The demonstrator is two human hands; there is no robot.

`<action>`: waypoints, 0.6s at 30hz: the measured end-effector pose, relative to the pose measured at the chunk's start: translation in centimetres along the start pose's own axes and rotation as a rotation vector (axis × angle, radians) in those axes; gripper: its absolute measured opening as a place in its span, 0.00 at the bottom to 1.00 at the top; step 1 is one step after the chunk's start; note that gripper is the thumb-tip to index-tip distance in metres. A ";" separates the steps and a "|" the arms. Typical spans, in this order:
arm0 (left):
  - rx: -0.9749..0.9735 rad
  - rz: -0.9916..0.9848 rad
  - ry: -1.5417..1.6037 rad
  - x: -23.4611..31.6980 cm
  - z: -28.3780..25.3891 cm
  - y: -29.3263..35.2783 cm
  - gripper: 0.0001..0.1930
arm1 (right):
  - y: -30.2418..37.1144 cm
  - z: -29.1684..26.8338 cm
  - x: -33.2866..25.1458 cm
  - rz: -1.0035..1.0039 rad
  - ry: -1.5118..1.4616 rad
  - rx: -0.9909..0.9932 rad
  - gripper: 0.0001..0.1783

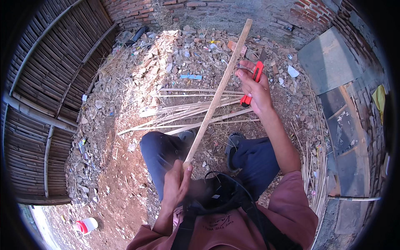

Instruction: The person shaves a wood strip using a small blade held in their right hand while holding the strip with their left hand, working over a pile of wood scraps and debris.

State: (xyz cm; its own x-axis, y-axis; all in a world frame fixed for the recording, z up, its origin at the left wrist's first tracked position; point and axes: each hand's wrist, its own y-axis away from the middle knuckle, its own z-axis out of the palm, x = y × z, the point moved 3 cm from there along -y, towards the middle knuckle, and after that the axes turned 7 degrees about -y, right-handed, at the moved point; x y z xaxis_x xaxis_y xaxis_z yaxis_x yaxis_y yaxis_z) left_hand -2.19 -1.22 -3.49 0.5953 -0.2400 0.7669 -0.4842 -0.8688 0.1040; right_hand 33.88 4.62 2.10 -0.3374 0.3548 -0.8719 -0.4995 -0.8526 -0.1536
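Note:
A long, flat bamboo strip [217,93] slants up and away across the middle of the view. My left hand [176,183] is closed around its lower end, just above my lap. Up by the strip's far part, my right hand [257,92] holds a red utility knife [253,83], its dark blade pointing away from me. The thumb and forefinger of that hand are bent close beside the strip; I cannot tell whether they touch it. On the ground beyond my knees lie several thin split bamboo strips [183,112], loosely spread.
Rubble and dry scraps [187,50] cover the ground up to a brick wall [233,16]. A bamboo-slat wall [37,71] stands left, with a red-and-white container [86,225] near it. Grey panels [331,60] lean at right, beside more long strips [310,166].

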 end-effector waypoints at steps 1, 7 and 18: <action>-0.001 0.001 0.002 -0.3 0.1 0.1 0.16 | -0.3 -0.6 -0.5 -0.022 -0.010 0.008 0.21; 0.023 0.060 0.078 -1.3 0.0 0.2 0.15 | -0.4 -1.2 -1.5 -0.221 0.269 0.017 0.18; -0.128 -0.035 0.207 -2.8 0.1 -0.2 0.19 | 2.6 4.2 0.0 -0.122 0.452 -0.241 0.28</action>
State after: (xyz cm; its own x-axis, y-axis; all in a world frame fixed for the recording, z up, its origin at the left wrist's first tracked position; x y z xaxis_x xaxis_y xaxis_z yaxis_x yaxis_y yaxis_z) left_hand -3.71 -0.43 -5.76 0.4756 -0.1055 0.8733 -0.5506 -0.8100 0.2020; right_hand 29.24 3.97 3.67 0.1160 0.3020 -0.9462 -0.2978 -0.8982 -0.3232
